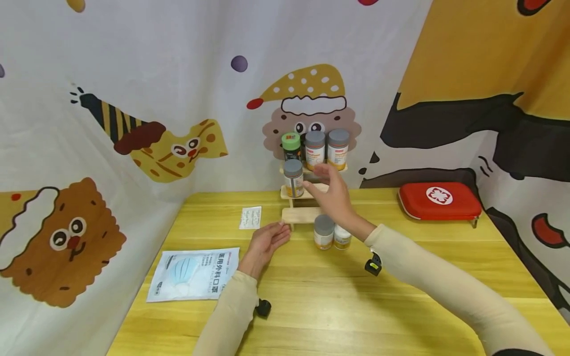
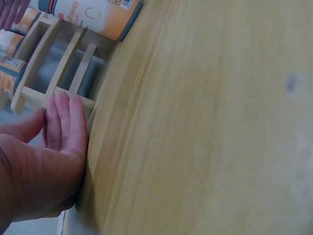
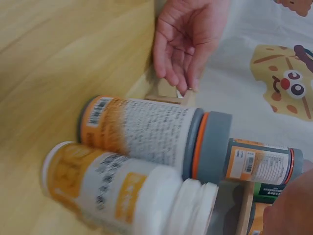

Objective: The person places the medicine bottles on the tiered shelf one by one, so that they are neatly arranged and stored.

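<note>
A tiered wooden rack (image 1: pixel 299 215) stands against the curtain. On its middle step is a grey-capped supplement bottle (image 1: pixel 294 179), also in the right wrist view. My right hand (image 1: pixel 333 195) is just right of that bottle, thumb and fingers apart, thumb tip close to its side. Beside the rack's lower left end, my left hand (image 1: pixel 265 242) rests on the table with fingers extended, fingertips right at the wood in the left wrist view. A green-capped bottle (image 1: pixel 291 146) and two larger grey-capped bottles (image 1: pixel 315 150) fill the top step.
In front of the rack stand another grey-capped bottle (image 1: pixel 323 232) and a white bottle (image 1: pixel 342 237), under my right forearm. A mask packet (image 1: pixel 193 274) and a small printed card (image 1: pixel 251 217) lie left. A red first-aid case (image 1: pixel 440 201) sits at the back right.
</note>
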Demonstrator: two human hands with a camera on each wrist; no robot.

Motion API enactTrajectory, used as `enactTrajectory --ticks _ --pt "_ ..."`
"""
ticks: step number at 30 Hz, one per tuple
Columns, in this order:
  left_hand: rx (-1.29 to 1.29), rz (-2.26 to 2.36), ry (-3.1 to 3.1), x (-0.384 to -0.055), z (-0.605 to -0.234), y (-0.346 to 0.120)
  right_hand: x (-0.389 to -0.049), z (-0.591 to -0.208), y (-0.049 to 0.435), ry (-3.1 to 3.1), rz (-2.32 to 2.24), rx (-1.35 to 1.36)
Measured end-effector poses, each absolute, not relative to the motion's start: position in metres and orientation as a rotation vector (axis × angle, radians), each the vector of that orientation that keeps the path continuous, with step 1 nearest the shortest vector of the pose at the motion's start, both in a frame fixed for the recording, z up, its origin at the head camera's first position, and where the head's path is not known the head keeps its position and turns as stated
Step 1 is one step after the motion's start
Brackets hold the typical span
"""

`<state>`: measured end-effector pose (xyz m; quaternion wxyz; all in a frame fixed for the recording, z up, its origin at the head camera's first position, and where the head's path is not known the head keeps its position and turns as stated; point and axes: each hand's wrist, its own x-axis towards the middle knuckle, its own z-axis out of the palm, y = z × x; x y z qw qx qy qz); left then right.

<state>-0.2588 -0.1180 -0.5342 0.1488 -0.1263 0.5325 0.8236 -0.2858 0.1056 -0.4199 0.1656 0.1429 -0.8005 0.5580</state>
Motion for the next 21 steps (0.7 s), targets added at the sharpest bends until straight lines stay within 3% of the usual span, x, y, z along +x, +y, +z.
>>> enactTrajectory --ticks 21 --pt "-0.375 2.396 1.514 -0.260 -0.534 -0.118 -0.244 -0.446 0.173 -2.257 1.628 0.469"
